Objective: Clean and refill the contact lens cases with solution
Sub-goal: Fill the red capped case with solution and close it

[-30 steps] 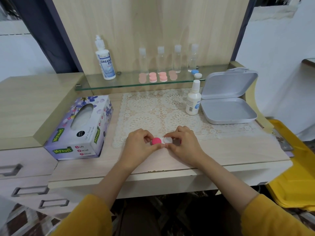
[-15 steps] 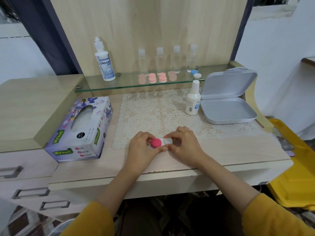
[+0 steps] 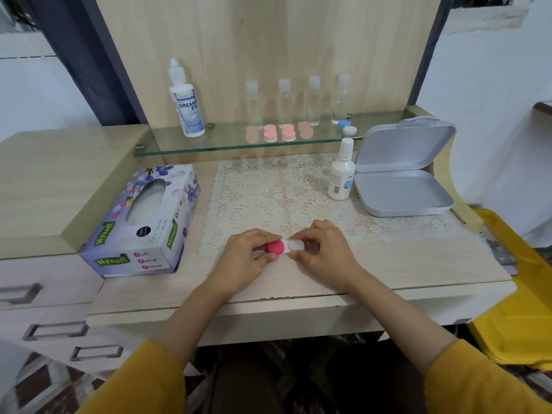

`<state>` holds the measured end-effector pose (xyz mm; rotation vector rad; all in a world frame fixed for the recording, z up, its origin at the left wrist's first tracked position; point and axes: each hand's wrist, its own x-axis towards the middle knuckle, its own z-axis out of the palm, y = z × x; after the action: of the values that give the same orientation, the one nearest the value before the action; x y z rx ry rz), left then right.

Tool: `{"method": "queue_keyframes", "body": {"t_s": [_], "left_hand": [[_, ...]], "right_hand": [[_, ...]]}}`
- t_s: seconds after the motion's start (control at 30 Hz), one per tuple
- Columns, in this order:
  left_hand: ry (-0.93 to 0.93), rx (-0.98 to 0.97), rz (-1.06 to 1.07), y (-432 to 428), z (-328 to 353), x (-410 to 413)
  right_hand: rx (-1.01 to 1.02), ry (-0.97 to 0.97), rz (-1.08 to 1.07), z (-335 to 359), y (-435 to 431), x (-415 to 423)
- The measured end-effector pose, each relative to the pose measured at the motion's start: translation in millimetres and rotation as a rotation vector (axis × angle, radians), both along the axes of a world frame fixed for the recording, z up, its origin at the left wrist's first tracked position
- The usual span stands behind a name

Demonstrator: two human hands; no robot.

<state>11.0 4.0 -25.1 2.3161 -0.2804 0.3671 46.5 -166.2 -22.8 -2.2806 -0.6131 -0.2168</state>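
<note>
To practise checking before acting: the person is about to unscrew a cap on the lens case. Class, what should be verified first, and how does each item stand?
1. Left hand holds lens case at pink cap: ok.
2. Right hand pinches white cap: ok.
3. Small solution bottle upright and capped on the mat: ok.
4. Tissue box beside the left hand, tissue showing: ok.
5. Case wells empty: cannot tell.

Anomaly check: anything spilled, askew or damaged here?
Nothing stands out: left hand and right hand hold the lens case; the solution bottle stands upright, the tin lies open, no liquid shows on the lace mat.
</note>
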Motion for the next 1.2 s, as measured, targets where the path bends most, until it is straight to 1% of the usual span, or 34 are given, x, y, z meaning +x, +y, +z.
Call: {"method": "queue_keyframes", "body": {"t_s": [0.1, 0.23, 0.33, 0.47, 0.53, 0.7, 0.83, 0.9, 1.0, 1.2], "left_hand": [[0.01, -0.027, 0.048, -4, -3, -2], [0.018, -0.076, 0.059, -6, -4, -2], [0.021, -0.104, 0.059, -6, -4, -4], [0.018, -0.132, 0.059, -6, -6, -5], [0.013, -0.137, 0.062, -5, -7, -5], [0.0, -0.101, 0.061, -4, -8, -4], [-0.016, -0.09, 0.045, -4, -8, -4], [-0.014, -0.096, 0.043, -4, -7, -4], [-0.009, -0.094, 0.04, -3, -7, -4], [0.019, -0.115, 0.059, -3, -8, -4]], "right_hand": [[0.007, 0.004, -0.007, -1, -1, 1], [0.036, 0.153, 0.02, 4, -10, 1], [-0.032, 0.207, 0.031, 11, -23, 3], [-0.233, 0.15, -0.015, 20, -42, 6], [-0.294, 0.135, -0.03, 20, -47, 6], [-0.278, 0.112, 0.001, 15, -46, 4], [-0.196, 0.1, 0.037, 18, -36, 5], [-0.194, 0.092, 0.078, 22, -27, 5], [-0.249, 0.054, 0.155, 27, -13, 5], [-0.44, 0.008, 0.262, 38, -2, 9]]}}
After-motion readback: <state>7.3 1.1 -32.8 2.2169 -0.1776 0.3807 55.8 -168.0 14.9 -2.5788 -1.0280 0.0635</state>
